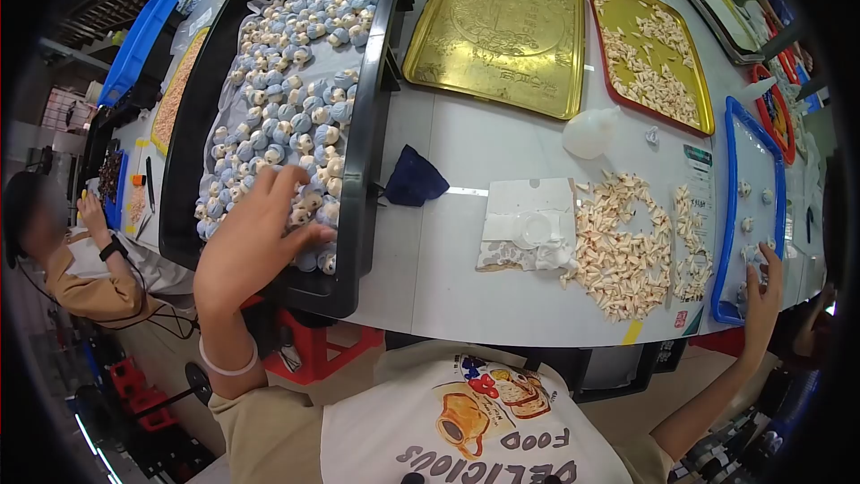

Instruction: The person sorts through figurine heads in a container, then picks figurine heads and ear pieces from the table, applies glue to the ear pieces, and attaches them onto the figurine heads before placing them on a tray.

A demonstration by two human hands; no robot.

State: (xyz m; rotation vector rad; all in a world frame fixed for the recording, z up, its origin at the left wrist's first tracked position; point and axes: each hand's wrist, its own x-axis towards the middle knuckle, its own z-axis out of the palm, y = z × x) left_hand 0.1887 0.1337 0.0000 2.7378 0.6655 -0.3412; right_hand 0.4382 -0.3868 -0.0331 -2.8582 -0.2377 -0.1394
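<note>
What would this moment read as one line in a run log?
left hand: at blue-and-white balls in black crate | right hand: at blue tray | pale pieces: loose on table

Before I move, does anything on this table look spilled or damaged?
Possibly two things. Many loose cream pieces lie directly on the table, while similar ones sit in the red-rimmed tray; that may be deliberate. The white card has a ragged, brownish lower edge, as if torn.

white garment front (376,430), upside down — "DELICIOUS FOOD" | embossed gold tray (497,40) — characters unreadable
</note>
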